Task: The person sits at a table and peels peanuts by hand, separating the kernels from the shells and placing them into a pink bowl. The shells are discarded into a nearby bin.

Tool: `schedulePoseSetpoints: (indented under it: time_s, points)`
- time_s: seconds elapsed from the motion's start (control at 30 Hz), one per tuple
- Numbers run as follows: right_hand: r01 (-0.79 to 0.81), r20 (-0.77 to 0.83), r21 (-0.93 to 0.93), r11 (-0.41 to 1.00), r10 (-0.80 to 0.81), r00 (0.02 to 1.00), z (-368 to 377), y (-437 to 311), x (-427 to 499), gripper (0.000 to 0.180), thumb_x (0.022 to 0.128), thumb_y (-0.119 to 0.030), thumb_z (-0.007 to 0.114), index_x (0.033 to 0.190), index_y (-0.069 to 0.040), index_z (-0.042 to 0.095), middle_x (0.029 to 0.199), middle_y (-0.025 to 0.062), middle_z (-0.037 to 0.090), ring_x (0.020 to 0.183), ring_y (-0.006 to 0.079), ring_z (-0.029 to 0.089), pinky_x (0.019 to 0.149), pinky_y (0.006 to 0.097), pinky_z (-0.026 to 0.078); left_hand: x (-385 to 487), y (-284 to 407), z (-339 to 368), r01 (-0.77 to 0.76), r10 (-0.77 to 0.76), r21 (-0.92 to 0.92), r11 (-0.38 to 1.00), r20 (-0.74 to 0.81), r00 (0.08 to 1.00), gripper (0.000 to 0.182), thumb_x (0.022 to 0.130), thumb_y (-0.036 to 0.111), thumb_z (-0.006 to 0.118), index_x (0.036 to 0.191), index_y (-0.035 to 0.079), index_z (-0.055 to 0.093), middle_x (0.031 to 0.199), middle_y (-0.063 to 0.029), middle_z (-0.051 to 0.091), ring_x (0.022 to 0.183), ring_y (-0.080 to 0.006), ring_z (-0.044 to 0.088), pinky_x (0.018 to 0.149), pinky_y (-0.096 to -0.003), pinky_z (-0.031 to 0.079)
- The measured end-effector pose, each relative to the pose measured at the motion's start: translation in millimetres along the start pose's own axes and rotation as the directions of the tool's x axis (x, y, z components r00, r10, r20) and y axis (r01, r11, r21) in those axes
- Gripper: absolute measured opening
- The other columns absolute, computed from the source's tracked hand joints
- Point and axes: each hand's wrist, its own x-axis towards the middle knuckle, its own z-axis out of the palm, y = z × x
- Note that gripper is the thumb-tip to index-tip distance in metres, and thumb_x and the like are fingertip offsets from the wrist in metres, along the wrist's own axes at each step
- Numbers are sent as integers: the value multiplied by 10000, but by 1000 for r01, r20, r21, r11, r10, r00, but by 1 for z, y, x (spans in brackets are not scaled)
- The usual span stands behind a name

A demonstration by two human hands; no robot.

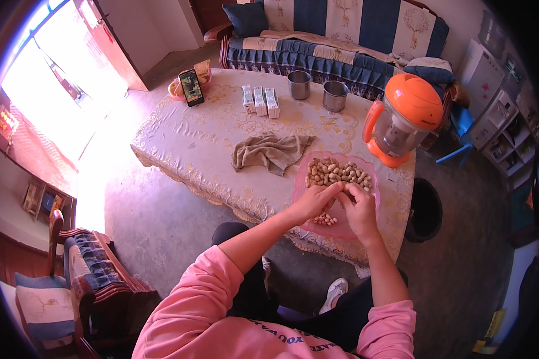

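Over a pink plastic tray (300, 184) on the table, my left hand (315, 203) and my right hand (359, 207) meet at the fingertips. Both are pinched together around something too small and too covered to make out. Just beyond the fingers, a heap of unshelled peanuts (334, 172) fills the far part of the tray. Shelled peanut kernels (325, 219) lie in a small pile at its near side, partly below my left hand. A crumpled brown cloth (269, 151) rests on the tablecloth to the left of the tray.
An orange-lidded blender (404, 121) stands at the table's right end. Farther back are two metal cups (299, 85), several small cartons (260, 101) and a phone (192, 88) leaning on a pink basket (176, 92). A black bin (424, 210) is on the floor beside the table (197, 148).
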Motion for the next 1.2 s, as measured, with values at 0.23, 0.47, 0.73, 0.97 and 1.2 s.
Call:
schedulePoseSetpoints:
  time_s: [0.23, 0.47, 0.73, 0.97, 1.2]
  points:
    - [-199, 60, 200, 959, 191, 980, -2, -4, 1, 30, 850, -13, 655, 841, 0, 630, 678, 12, 621, 626, 46, 529, 570, 237, 441, -8, 8, -1, 117, -105, -143, 983, 91, 990, 484, 964, 500, 446, 735, 81, 525, 594, 14, 436, 433, -58, 323, 394, -226, 211]
    - [-275, 214, 347, 897, 209, 954, -2, 13, 2, 86, 897, -80, 633, 848, -10, 624, 692, -13, 604, 617, 34, 496, 559, 212, 415, -9, 8, -1, 189, -114, -326, 926, 235, 965, 462, 958, 473, 394, 775, 68, 521, 601, 10, 438, 406, -61, 293, 371, -208, 201]
    - [-391, 372, 409, 825, 240, 897, 3, 30, 7, 153, 922, -135, 605, 1011, -15, 638, 821, -7, 644, 702, 42, 546, 621, 209, 439, 1, -6, -11, 300, -236, -300, 906, 232, 944, 516, 920, 520, 386, 740, 61, 537, 578, 3, 455, 387, -66, 301, 362, -208, 183]
    - [-425, 387, 450, 785, 258, 885, -10, 17, 3, 139, 902, -96, 627, 994, 9, 621, 873, 30, 678, 763, 73, 625, 679, 225, 488, 2, -2, -10, 253, -193, -276, 927, 227, 955, 524, 920, 532, 386, 711, 73, 531, 575, 0, 464, 383, -66, 308, 360, -209, 176]
    - [-314, 272, 294, 903, 236, 933, 3, 27, -1, 103, 884, -86, 640, 917, 11, 629, 791, 51, 684, 732, 85, 641, 655, 254, 506, 1, -3, -9, 248, -189, -281, 927, 222, 957, 473, 934, 511, 423, 720, 98, 506, 574, -4, 458, 389, -69, 289, 364, -220, 175]
